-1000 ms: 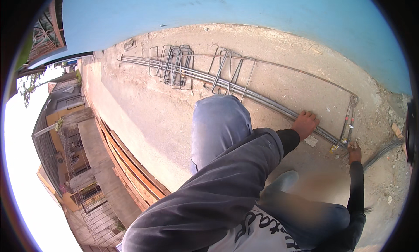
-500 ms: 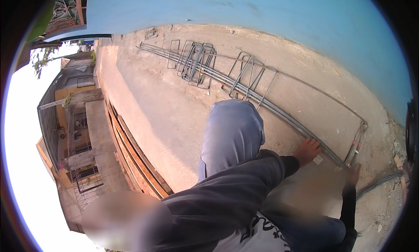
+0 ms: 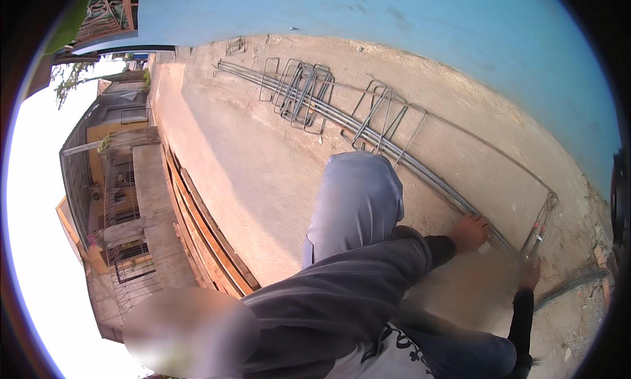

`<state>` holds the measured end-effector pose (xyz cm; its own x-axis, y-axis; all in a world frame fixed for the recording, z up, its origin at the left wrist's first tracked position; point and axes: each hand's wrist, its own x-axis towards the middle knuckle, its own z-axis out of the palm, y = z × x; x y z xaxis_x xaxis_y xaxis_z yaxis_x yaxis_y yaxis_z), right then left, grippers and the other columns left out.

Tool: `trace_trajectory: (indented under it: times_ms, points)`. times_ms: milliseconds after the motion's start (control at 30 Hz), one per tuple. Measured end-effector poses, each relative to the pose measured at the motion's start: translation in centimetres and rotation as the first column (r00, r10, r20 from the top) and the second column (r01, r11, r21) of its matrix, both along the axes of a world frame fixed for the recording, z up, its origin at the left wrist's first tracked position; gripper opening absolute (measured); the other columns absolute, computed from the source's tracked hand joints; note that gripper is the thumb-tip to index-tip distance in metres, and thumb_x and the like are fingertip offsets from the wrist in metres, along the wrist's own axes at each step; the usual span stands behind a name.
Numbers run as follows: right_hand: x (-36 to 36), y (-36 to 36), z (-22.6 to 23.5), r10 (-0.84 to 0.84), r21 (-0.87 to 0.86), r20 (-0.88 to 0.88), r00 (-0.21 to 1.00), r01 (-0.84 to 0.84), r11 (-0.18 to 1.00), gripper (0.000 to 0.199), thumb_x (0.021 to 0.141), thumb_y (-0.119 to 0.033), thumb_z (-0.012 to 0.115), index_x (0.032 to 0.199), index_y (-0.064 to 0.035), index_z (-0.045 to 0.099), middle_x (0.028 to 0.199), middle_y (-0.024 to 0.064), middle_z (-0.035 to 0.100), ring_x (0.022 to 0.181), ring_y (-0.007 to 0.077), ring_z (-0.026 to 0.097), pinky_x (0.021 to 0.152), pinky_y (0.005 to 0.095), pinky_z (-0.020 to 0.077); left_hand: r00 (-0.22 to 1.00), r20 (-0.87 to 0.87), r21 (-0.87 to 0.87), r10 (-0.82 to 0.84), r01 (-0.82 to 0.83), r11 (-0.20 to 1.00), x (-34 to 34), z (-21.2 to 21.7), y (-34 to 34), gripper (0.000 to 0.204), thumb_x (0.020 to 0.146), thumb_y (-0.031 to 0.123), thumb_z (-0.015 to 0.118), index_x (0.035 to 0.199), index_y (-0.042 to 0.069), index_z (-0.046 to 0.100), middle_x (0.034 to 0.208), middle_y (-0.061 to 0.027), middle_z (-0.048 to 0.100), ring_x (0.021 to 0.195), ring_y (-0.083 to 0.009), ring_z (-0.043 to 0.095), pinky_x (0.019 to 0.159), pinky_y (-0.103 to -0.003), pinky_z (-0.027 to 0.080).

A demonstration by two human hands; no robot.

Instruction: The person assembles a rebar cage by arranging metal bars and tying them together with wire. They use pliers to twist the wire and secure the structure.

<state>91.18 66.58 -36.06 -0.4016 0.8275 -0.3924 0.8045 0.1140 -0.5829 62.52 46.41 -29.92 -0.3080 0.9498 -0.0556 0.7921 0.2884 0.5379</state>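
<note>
Near the steel rods (image 3: 437, 182), the right hand (image 3: 531, 272) shows indistinctly.

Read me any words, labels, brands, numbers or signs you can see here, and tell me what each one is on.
Grey shirt: dark script lettering, folded and partly out of view; no whole word shows.
Hand tool: a pale mark, too small to tell whether it is lettering.
Metal bars, wooden planks, blue wall: no lettering I can make out.
</note>
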Motion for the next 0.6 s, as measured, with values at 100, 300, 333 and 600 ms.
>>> trace_trajectory:
  times_ms: [100,300,333,600]
  points:
    - [-3.4,0.3,2.9,-0.026,-0.036,0.120,0.992,0.031,0.999,0.021,0.096,-0.021,0.058,0.107,-0.0030,0.055,0.096,0.0178,0.066,0.090,0.0321,0.065,0.081,0.0410,0.0486,0.905,0.257,0.189,0.339,-0.391,0.901,-4.1,0.1,3.1,0.022,0.099,0.021,0.055,0.099,0.002,0.064,0.081,-0.0152,0.060,0.074,-0.0313,0.062,0.068,-0.042,0.050]
    - [-10.9,8.6,5.6,-0.007,0.210,0.228,0.974,-0.042,0.977,0.042,0.102,-0.038,0.045,0.128,-0.0081,0.059,0.116,0.0272,0.064,0.109,0.0457,0.060,0.089,0.0498,0.0479,0.086,0.521,0.095,0.849,-0.995,0.042,-19.4,-2.7,7.7,0.030,0.100,0.022,0.056,0.094,-0.008,0.058,0.084,-0.0245,0.064,0.077,-0.0339,0.064,0.069,-0.045,0.047]
    - [-14.8,9.4,5.7,0.007,0.251,0.267,0.964,-0.077,0.965,0.042,0.101,-0.039,0.046,0.128,-0.0091,0.059,0.115,0.0257,0.065,0.108,0.0454,0.060,0.090,0.0502,0.0481,0.054,0.528,0.100,0.847,-0.995,0.001,-24.7,-5.8,4.0,0.031,0.100,0.022,0.055,0.097,-0.009,0.059,0.088,-0.0228,0.066,0.078,-0.0317,0.068,0.063,-0.041,0.051]
    - [-14.2,14.3,1.3,-0.003,0.218,0.060,0.998,-0.010,0.976,0.044,0.095,-0.030,0.059,0.134,-0.0096,0.052,0.116,0.0257,0.065,0.112,0.0417,0.061,0.093,0.0456,0.0476,-0.238,0.691,-0.408,0.683,-0.908,0.096,-23.2,-2.5,6.0,0.029,0.096,0.016,0.059,0.102,-0.012,0.059,0.084,-0.0169,0.068,0.069,-0.0251,0.069,0.055,-0.032,0.056]
